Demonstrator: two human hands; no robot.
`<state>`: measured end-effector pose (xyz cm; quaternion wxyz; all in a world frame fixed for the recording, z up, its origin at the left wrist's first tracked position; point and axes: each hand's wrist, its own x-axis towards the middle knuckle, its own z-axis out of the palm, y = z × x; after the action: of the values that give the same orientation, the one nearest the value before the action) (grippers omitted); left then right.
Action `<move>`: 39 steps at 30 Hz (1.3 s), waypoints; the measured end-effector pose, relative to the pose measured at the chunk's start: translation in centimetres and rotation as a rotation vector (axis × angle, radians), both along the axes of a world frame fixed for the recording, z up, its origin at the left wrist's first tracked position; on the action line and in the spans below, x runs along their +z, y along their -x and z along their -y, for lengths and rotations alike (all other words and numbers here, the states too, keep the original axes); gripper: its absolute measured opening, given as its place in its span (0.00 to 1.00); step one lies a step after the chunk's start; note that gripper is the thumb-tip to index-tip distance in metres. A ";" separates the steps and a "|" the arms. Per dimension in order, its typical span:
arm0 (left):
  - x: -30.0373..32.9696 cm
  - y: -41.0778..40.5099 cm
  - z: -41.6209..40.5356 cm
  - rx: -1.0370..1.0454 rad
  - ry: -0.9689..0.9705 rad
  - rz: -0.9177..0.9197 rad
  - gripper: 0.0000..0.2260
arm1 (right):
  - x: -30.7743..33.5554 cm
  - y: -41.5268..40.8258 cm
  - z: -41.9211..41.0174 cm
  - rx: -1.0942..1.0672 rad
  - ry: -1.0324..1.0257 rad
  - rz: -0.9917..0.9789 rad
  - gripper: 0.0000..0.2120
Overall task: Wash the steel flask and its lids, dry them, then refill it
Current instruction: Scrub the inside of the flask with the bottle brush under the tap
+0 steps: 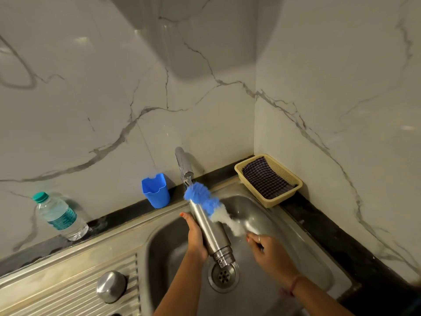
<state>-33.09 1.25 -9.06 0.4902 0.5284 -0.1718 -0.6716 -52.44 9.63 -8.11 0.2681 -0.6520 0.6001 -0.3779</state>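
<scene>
So I'm at the sink [303,231] with the steel flask [210,231] in my left hand [195,239]. Fingers are wrapped round the body of it from the left side, thumb tip up near the upper part. The flask is tilted over the basin with its threaded neck pointing down toward the drain [223,275] and its base up toward the tap [183,164]. No lid on it.

My right hand [266,249] is curled tight round the handle of the bottle brush [208,204]; the handle itself is mostly hidden in my fist. The brush is the blue and white fluffy kind. The blue end is up against the base of the flask, right under the tap spout, where water is coming down onto it. The white part runs along the flask's right side, a bit blurred.

One rounded steel lid [111,286] sits on the ribbed draining board [68,290] to the left of the basin, well apart from the flask.

Other stuff around: a blue plastic holder [156,190] against the wall left of the tap, a plastic water bottle [59,216] with a green cap further left on the dark ledge, and in the corner to the right a cream basket [287,197] with a dark checked cloth [265,179] in it.
</scene>
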 end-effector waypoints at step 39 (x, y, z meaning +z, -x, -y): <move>0.3 0.1 0.6 0.123 0.092 -0.196 0.36 | 0.2 -1.0 1.3 0.098 -0.051 0.038 0.13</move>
<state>-33.16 0.66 -8.78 0.5688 0.4466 -0.1208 -0.6800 -51.41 8.37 -7.87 0.3142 -0.6662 0.5718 -0.3612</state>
